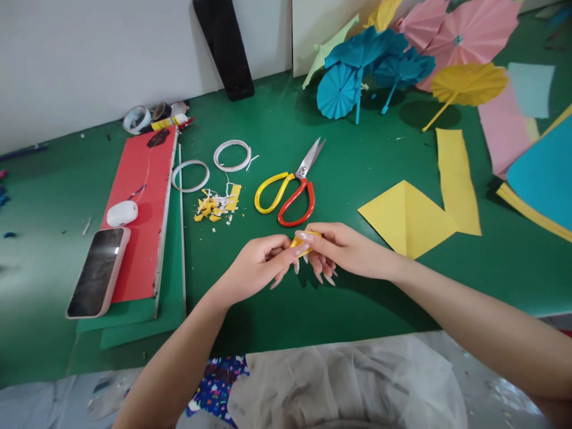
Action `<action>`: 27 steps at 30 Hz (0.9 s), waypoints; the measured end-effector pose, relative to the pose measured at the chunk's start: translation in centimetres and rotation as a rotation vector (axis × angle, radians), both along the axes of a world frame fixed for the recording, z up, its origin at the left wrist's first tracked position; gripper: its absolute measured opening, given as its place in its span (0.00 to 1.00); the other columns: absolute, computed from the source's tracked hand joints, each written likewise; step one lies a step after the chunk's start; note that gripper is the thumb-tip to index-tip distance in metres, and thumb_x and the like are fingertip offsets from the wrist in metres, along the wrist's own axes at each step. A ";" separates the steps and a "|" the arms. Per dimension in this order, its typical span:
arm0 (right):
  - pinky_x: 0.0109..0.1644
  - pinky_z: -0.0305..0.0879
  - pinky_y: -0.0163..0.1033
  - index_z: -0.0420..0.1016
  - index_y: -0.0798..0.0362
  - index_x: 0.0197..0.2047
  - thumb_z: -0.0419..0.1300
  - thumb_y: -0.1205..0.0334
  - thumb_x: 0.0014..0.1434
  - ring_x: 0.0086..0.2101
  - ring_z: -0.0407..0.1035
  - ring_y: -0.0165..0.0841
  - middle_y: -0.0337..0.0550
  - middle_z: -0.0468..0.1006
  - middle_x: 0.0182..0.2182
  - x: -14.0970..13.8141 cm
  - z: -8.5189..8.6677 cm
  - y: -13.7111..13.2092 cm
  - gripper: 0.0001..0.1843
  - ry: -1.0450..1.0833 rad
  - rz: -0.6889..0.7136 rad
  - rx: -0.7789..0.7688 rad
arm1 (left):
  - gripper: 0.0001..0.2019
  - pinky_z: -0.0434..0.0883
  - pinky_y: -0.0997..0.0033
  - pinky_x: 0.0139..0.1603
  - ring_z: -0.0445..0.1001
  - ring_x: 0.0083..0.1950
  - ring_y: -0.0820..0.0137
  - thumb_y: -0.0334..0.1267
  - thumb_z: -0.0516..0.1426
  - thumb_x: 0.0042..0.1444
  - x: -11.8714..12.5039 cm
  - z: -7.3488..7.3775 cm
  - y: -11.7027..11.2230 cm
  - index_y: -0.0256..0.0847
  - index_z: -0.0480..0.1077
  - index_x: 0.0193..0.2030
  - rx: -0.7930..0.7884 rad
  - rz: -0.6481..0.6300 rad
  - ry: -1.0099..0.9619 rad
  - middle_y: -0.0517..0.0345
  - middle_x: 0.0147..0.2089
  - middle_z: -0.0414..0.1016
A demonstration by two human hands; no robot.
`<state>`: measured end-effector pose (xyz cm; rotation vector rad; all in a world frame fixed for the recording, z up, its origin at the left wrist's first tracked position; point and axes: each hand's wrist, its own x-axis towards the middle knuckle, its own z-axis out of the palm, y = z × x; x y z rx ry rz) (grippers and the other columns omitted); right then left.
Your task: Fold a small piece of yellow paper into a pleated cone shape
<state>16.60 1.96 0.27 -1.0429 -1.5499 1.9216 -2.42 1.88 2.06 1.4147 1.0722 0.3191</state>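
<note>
My left hand (259,265) and my right hand (342,247) meet over the green table (313,310) near its front edge. Both pinch a small folded piece of yellow paper (300,242) between thumbs and fingertips. Just behind them lie scissors (290,187) with one yellow and one red handle, blades pointing away to the right. A folded yellow paper sheet (409,217) lies to the right of my right hand.
A red board (143,196) on the left carries a phone (98,271) and a white earbud case (122,213). Two tape rings (232,156) and yellow paper scraps (217,205) lie beside it. Paper umbrellas (357,65) and coloured sheets (543,173) fill the back right.
</note>
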 end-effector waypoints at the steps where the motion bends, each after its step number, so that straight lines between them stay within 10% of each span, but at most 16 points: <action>1: 0.19 0.62 0.26 0.65 0.55 0.32 0.51 0.46 0.63 0.16 0.64 0.23 0.32 0.67 0.17 0.0 0.0 0.0 0.20 -0.001 -0.020 0.012 | 0.17 0.57 0.81 0.19 0.58 0.16 0.82 0.48 0.54 0.59 0.1 0.0 0.0 0.37 0.62 0.25 -0.010 0.016 -0.012 0.70 0.15 0.58; 17: 0.22 0.61 0.29 0.64 0.56 0.29 0.39 0.40 0.65 0.18 0.64 0.24 0.38 0.70 0.18 0.3 1.0 -0.6 0.29 0.170 -0.060 0.020 | 0.18 0.50 0.79 0.18 0.51 0.19 0.83 0.44 0.54 0.59 0.8 -0.5 -0.4 0.37 0.58 0.22 -0.051 0.091 -0.216 0.68 0.19 0.54; 27: 0.22 0.66 0.25 0.66 0.56 0.34 0.62 0.59 0.58 0.23 0.68 0.22 0.35 0.71 0.26 0.3 1.2 -0.3 0.10 0.256 -0.021 -0.019 | 0.19 0.51 0.77 0.19 0.51 0.19 0.80 0.46 0.52 0.59 0.6 -0.6 -0.9 0.38 0.56 0.21 0.156 0.113 -0.159 0.66 0.19 0.56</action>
